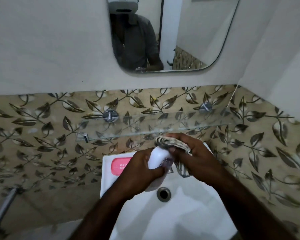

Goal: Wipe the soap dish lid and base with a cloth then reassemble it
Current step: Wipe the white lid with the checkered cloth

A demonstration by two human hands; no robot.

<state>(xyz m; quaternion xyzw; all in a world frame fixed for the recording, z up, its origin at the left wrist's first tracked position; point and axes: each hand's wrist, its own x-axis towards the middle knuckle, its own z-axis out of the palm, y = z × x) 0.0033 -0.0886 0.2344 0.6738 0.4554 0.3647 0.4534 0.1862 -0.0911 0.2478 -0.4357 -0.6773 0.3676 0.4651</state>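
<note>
This is a small bathroom. A white sink (180,215) sits against a wall of brown tiles (42,135) with dark leaves on them. Above the tiles the wall is plain and pale. A mirror (197,32) with round corners hangs there, and in it you can see the person's grey shirt. A glass shelf (163,123) sticks out over the sink, held by two shiny round pegs (110,115). A metal bar (3,208) shows low on the left.

Both hands are over the back of the sink, just under the shelf. The left hand (139,172) has its fingers curled tight around the white lid (158,158) of the soap dish. The right hand (196,158) grips a bunched striped cloth (173,144) and presses it on the top end of the lid. Part of the cloth hangs down between the hands.

The pink base (119,166) lies flat on the sink's back edge, to the left. The left hand covers its right end. The round drain hole (163,194) is just below the hands.
</note>
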